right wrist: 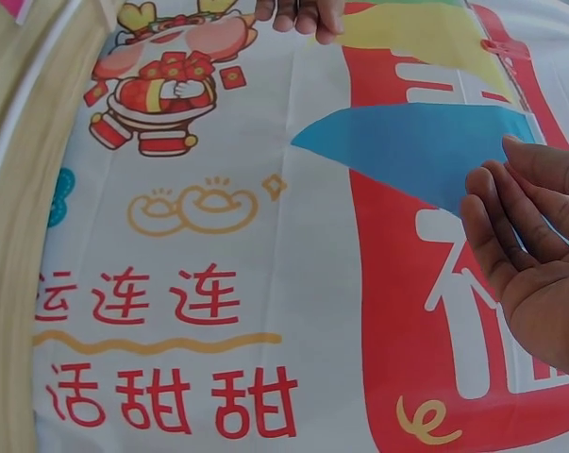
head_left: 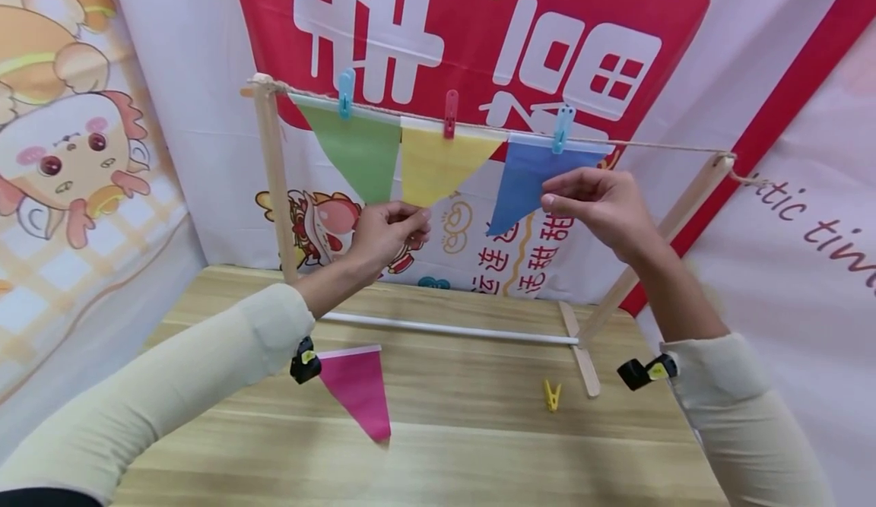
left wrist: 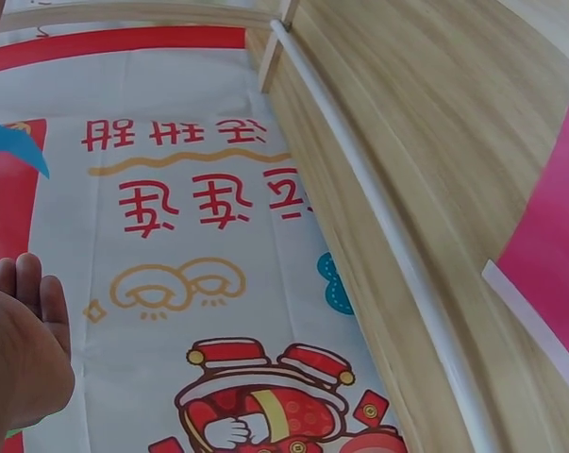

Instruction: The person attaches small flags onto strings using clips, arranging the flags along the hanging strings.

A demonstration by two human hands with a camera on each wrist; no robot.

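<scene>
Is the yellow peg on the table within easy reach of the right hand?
Probably yes. The right hand is up at the blue flag, and bare table lies around the yellow peg below it.

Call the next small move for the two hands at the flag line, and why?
Probably: let go of the hanging flags and reach for the pink triangular paper flag on the wooden table. Three flags already hang pegged. The left hand pinches the yellow triangular flag at its tip, and the right hand touches the blue triangular flag. The string is bare to the right, and a yellow clothes peg lies spare.
</scene>
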